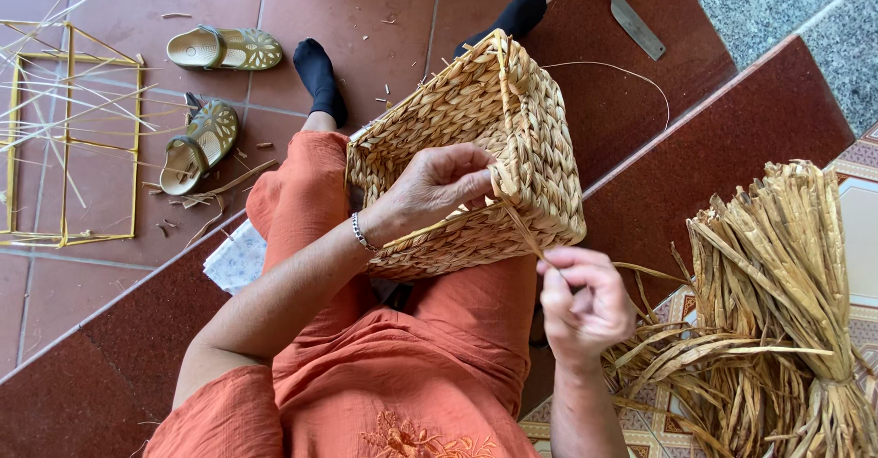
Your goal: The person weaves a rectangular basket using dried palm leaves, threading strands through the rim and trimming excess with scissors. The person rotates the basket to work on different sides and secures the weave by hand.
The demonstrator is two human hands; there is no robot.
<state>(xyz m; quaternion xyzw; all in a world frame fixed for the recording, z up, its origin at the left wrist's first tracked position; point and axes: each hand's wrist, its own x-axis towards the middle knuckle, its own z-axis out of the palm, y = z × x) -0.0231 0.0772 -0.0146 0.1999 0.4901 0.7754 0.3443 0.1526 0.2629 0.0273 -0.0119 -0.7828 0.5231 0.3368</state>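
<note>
Both hands work the woven basket [476,156] resting tilted on the lap: the left hand [437,186] presses curled fingers against its rim, while the right hand [583,302], just below-right, pinches a fibre strand [523,229] running diagonally up to that rim.

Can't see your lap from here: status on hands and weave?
Left hand pressing rim of rectangular woven straw basket. Right hand pinching dried fibre strand, pulled taut. Nothing in between.
</note>
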